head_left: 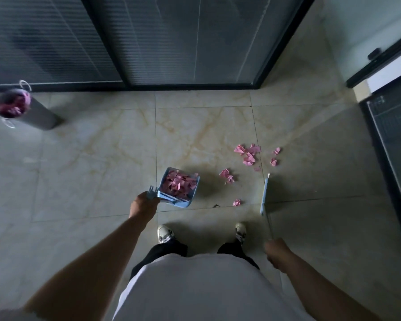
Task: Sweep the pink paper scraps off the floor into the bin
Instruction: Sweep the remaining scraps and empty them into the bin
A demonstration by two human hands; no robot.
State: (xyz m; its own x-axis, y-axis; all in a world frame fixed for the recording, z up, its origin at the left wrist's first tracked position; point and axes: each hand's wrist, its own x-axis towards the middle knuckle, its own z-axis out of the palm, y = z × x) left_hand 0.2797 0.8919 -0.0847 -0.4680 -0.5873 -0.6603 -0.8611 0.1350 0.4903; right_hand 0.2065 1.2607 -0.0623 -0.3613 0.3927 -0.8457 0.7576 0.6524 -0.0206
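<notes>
At centre floor, our left hand (pixel 144 205) grips the dustpan (pixel 178 187) holding pink scraps; loose scraps (pixel 249 155) lie at 2 o'clock. Right hand (pixel 276 252) grasps the broom (pixel 264 195). Bin (pixel 21 110) at 10 o'clock.

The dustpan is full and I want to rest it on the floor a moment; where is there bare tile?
Bare floor runs from the dustpan left to the bin. It is crowded right of the dustpan, where pink scraps lie up to the broom.
</notes>
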